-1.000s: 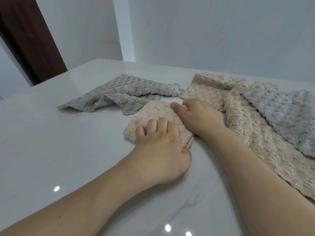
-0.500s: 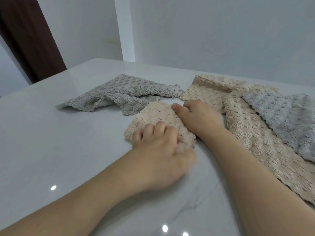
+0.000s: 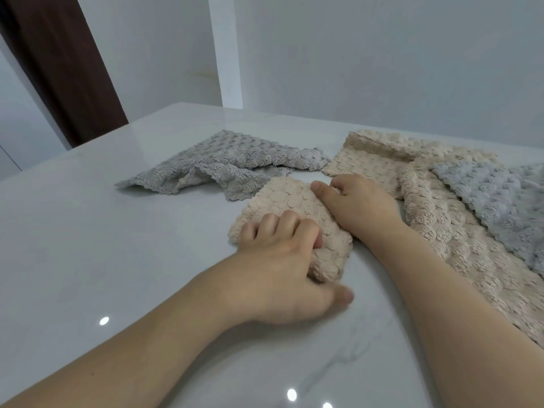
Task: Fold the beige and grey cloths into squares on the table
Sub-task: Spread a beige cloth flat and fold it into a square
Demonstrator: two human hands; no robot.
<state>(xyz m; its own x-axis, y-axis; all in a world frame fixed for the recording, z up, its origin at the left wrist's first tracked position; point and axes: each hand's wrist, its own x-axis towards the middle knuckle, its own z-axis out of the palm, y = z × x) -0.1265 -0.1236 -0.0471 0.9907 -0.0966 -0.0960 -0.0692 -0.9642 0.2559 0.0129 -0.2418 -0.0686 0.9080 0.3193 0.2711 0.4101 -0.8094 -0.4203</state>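
A small folded beige cloth [image 3: 282, 201] lies at the middle of the white table [image 3: 103, 260]. My left hand [image 3: 279, 260] is on its near edge, fingers curled over the top and thumb stretched out below the raised near corner, gripping it. At the cloth's right edge, my right hand [image 3: 359, 204] has its thumb on the cloth and its fingers curled against the far right corner, holding it down. A crumpled grey cloth [image 3: 223, 169] lies just behind on the left.
To the right lie unfolded beige cloths [image 3: 459, 245], one folded over at the back [image 3: 376, 160], with another grey cloth [image 3: 500, 201] on top of them. A white wall runs behind the table, and a dark brown door [image 3: 64, 69] stands at far left.
My left hand has slid back toward me and to the right along the folded beige cloth, its thumb now stretched out and the near corner bunched up. My right hand has stayed put.
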